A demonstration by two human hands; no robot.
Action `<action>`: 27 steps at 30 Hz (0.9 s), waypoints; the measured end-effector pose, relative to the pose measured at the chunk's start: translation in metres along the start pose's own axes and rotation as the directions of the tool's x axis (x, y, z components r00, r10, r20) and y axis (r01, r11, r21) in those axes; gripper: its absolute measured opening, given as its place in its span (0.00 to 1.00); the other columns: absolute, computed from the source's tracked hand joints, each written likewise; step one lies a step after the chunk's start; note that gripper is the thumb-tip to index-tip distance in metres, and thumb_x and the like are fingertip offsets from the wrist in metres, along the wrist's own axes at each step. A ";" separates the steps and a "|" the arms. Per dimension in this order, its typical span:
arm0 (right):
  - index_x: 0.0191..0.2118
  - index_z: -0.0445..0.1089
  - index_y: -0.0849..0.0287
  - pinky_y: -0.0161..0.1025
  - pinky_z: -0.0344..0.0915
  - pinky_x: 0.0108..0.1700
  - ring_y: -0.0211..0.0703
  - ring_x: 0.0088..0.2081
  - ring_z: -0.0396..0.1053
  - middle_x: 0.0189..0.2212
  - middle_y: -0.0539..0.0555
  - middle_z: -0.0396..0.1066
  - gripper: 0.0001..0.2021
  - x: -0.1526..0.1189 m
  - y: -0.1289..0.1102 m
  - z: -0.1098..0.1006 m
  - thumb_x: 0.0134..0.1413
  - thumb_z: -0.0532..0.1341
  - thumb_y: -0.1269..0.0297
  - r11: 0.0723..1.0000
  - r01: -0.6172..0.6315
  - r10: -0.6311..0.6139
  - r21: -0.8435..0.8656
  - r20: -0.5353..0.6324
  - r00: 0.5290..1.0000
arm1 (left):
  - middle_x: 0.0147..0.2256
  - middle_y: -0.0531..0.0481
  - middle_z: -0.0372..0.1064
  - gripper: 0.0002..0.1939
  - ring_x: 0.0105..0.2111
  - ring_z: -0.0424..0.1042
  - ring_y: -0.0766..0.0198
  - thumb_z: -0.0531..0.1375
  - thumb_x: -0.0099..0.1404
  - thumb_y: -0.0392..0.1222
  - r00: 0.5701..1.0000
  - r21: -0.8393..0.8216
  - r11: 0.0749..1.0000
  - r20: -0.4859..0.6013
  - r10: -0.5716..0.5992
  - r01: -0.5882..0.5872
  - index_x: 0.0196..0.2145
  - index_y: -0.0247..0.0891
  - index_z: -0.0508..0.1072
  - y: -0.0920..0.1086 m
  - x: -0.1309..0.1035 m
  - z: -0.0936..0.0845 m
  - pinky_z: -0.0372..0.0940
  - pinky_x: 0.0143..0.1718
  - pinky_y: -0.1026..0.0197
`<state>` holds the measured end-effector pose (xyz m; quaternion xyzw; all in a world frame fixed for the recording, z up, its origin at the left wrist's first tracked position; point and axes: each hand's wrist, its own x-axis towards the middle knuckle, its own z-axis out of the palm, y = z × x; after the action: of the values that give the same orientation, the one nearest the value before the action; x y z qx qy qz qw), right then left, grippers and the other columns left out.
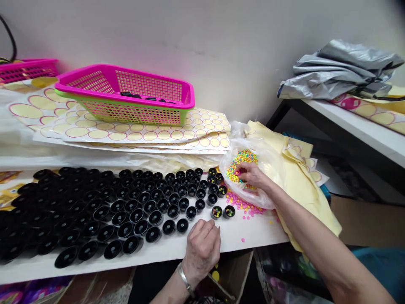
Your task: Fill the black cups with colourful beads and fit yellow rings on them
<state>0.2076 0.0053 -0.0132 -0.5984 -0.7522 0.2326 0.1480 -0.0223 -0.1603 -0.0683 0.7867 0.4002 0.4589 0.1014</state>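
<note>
the right grip (253, 174) is dipped, fingers bunched, into colored beads (243, 156) in a clear bag (272, 165); whether any are pinched cannot be told. left of it, black cups (155, 217) are stood upright, mouths up, near the curled left grip (203, 247).

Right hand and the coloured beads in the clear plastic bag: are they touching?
Touching. The head view shows the right hand reaching into the clear plastic bag, its fingertips down among the coloured beads.
</note>
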 end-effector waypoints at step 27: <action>0.30 0.71 0.61 0.40 0.49 0.35 0.45 0.37 0.56 0.33 0.57 0.66 0.07 -0.019 -0.098 0.011 0.49 0.55 0.74 0.688 0.516 -0.394 -0.511 0.335 0.856 | 0.31 0.46 0.69 0.07 0.30 0.63 0.64 0.57 0.57 0.24 0.999 -0.022 0.999 -0.029 -0.035 0.034 0.30 0.34 0.67 0.000 0.002 -0.002 0.61 0.32 0.58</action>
<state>0.1254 -0.0322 0.0305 -0.3814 -0.9221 0.0042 -0.0654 -0.0233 -0.1594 -0.0665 0.7718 0.4103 0.4728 0.1117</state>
